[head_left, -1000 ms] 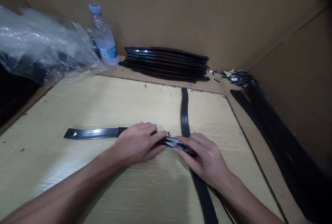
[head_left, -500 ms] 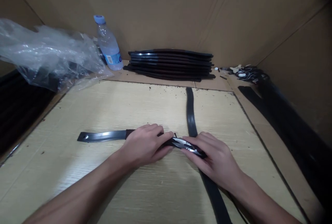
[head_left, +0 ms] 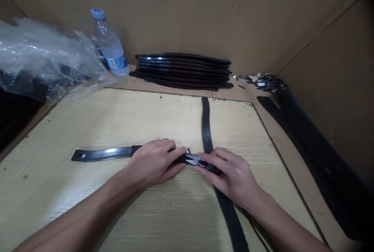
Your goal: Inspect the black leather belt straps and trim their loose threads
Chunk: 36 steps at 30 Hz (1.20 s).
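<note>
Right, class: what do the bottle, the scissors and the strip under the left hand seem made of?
Bottle: likely plastic, clear and smooth; its wall is see-through.
Scissors: blades probably smooth metal, shining silvery.
Strip: dark and glossy at its left end, where light gleams; perhaps plastic or rubber, hard to tell.

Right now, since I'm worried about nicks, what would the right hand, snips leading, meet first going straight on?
Most likely the strip, where the left hand grips it just beyond the snips; depth is unclear, so the hand itself could come first.
</note>
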### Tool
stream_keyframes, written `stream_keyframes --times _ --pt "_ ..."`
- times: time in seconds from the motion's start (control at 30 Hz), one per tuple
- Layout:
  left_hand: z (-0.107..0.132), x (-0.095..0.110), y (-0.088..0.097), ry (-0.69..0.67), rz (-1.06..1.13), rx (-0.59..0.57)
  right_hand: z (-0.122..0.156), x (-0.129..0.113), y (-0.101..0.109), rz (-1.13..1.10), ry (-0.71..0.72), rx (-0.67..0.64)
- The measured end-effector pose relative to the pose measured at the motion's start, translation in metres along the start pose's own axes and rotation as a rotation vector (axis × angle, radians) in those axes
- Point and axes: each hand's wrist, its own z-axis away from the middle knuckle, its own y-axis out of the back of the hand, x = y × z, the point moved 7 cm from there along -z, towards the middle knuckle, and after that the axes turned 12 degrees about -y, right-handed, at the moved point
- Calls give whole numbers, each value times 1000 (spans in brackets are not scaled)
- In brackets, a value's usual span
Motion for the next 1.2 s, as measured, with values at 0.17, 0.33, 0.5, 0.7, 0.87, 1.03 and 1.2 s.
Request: stream_keyframes --times 0.17,0.33,0.5,0.7,0.87,1.03,1.2 --pt "-1 0 -1 -4 -10 -2 2 1 -4 22 -14 -34" --pt "-1 0 0 -10 -27 21 2 3 -6 23 -36 -54" --pt "-1 1 1 -8 -20 21 2 5 -7 26 -56 -74" --pt "-1 1 0 -7 -9 20 3 5 -5 0 -71 -50" --pt "-1 0 -2 -7 -3 5 3 6 -5 -9 -85 -60" --pt "-1 0 -4 -14 -6 13 3 4 -4 -12 -86 -63" --pt "0 0 -2 -19 -6 52 2 4 -3 0 -95 -55"
